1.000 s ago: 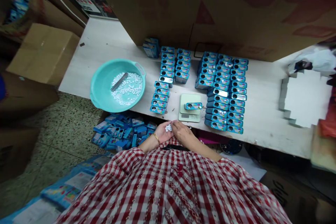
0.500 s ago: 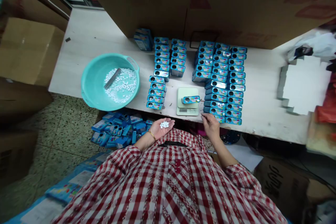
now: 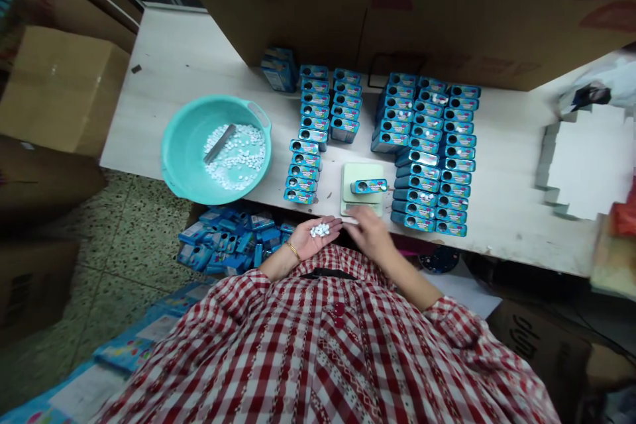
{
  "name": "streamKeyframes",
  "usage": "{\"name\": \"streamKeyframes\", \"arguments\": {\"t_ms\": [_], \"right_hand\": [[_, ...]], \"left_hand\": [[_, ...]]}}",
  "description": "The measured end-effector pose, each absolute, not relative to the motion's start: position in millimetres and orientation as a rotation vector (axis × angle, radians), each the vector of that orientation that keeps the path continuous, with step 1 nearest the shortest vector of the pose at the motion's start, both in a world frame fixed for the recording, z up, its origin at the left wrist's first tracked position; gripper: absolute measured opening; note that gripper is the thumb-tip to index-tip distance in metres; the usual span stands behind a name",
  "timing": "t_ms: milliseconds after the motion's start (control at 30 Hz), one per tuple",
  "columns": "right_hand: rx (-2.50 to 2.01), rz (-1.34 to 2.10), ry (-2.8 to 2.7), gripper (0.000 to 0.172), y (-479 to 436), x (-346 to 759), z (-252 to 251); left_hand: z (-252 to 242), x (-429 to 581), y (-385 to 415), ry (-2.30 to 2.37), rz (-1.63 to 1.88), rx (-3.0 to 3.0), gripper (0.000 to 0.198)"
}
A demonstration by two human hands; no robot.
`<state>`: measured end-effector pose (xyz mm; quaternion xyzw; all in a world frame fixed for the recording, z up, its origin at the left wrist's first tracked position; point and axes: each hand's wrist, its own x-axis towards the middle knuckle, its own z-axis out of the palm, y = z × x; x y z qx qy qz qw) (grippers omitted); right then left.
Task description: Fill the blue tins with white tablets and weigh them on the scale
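Observation:
My left hand [image 3: 308, 240] is palm up with its fingers stretched out, and a small heap of white tablets [image 3: 320, 230] rests on it. My right hand [image 3: 370, 233], blurred, is just right of the left fingertips, its thumb and fingers apart and nothing visible between them. It covers part of the front of a pale green kitchen scale [image 3: 350, 172]. Lying on the scale's platform is a blue tin [image 3: 368, 186] with a dark round opening and a white tablet at its right end. A turquoise basin [image 3: 171, 152] to the left contains many white tablets and a grey scoop-like bar [image 3: 219, 144].
Rows of blue tins [image 3: 301, 183] stand left of the scale, and more tin rows [image 3: 416, 190] stand right of it. Loose blue packs [image 3: 238, 238] are piled below the table edge. A large cardboard box [image 3: 318, 13] borders the table's back. White cartons [image 3: 591, 162] lie far right.
My right hand has moved left, from beside the right-hand tins to the scale's front near my left fingertips. The left hand still holds the tablets. The whole view has shifted slightly.

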<state>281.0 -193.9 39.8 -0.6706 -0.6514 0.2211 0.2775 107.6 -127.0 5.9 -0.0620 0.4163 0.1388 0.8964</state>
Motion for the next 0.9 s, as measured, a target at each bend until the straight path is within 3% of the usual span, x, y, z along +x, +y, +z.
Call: {"name": "streamKeyframes", "arguments": {"t_ms": [233,433,900], "right_hand": [[-1.823,0.966,-2.102,0.024,-210,206,9],[-1.713,0.953,-2.213,0.017,-213,188,-2],[-1.542,0.985,-1.667,0.015,-243,254,17]], "left_hand": [[-12,86,-143,0.910,0.137,-0.140,0.030],[-21,65,-149,0.946,0.005,-0.175,0.031],[-23,101,-190,0.851,0.154,-0.207,0.020]]}}
